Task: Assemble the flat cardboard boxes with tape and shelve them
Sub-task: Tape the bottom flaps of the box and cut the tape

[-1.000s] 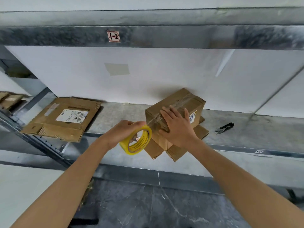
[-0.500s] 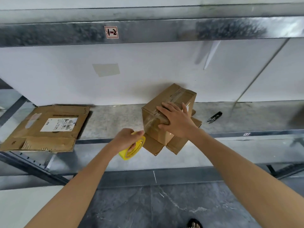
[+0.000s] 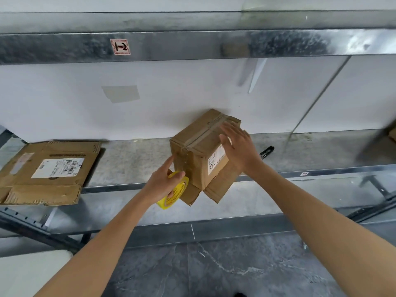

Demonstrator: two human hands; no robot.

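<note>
- Step now, I think: taping the box [image 3: 200,151] shut. One strip of clear tape runs over the top & down the near side.
- Box sits at the front edge of the metal shelf [image 3: 132,159], turned a bit. Its bottom flaps [image 3: 216,189] stick out loose past the edge.
- Left hand [image 3: 162,185] is wrapped round the yellow tape roll [image 3: 173,195], w/ the pointer finger [image 3: 170,162] stretched up & touching the box's near side. Roll is low, right by the box's bottom corner.
- Right hand [image 3: 237,144] is open, fingers flat & spread, holding nothing. It's at the box's right side, near the white label; can't tell if it's pressing or just off.
- Next, prob: tape needs cutting. The small black snips [image 3: 266,150] lie on the shelf, right of the box.
- Another flat box [image 3: 49,172] waits on the left, not made up yet.
- Then the loose flaps need folding & taping too.
</note>
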